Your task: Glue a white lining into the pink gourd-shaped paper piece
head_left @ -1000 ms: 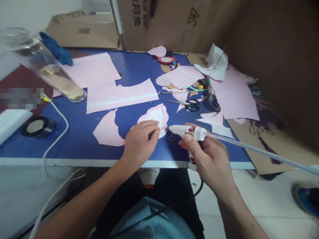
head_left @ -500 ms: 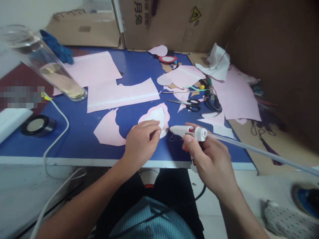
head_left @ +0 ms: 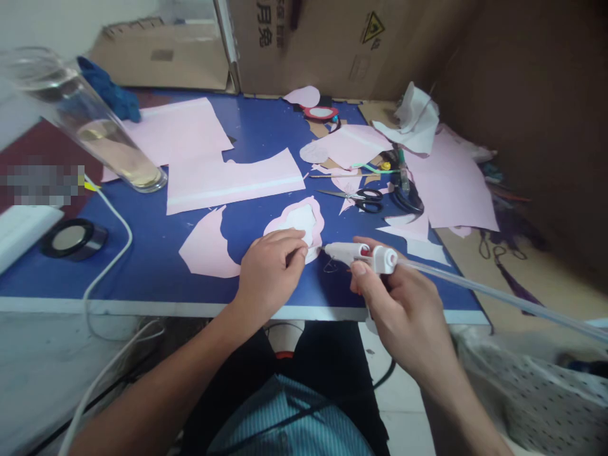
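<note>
My left hand (head_left: 273,259) is on a wavy-edged pink cutout (head_left: 319,223) with a white piece (head_left: 304,221) on its face, the thumb and fingers closed at its near edge. Part of the cutout is hidden beneath the hand. In my right hand (head_left: 403,291) is a white hot glue gun (head_left: 349,251), gripped with the thumb along its side. Its nozzle points left, right beside the cutout's lower right edge. From the gun's back a long clear glue stick (head_left: 475,287) sticks out to the right. Thin strands of glue show under the nozzle.
Pink sheets (head_left: 237,180) and an offcut (head_left: 206,247) lie on the blue table. Black-handled scissors (head_left: 368,201) rest beyond the gun among scraps. A tilted glass bottle (head_left: 114,145) and a tape roll (head_left: 73,239) are at left. Cardboard (head_left: 323,57) stands behind. Dotted fabric (head_left: 555,392) is at lower right.
The glue gun has shifted very slightly right and down. At lower right, the dotted fabric has moved up and covers more of the view. My left hand stays in place.
</note>
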Demonstrator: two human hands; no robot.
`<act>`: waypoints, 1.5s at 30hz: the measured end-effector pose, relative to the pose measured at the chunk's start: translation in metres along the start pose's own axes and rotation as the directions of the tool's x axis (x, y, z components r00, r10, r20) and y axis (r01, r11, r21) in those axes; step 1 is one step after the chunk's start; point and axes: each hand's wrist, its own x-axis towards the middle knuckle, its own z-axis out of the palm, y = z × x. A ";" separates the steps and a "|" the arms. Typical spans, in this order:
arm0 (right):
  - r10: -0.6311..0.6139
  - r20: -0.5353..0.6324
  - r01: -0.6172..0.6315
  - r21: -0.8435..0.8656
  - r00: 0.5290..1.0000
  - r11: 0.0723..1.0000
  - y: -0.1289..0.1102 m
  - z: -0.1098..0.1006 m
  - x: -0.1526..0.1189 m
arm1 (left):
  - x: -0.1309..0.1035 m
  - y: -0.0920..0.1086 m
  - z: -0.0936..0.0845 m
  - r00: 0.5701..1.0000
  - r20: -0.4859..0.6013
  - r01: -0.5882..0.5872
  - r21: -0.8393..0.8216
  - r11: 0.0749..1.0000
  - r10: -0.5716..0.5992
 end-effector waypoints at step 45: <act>0.036 0.107 -0.035 -0.010 0.994 0.999 -0.007 0.004 -0.022 | -0.001 -0.001 0.002 1.000 -0.009 -0.016 0.002 1.000 0.016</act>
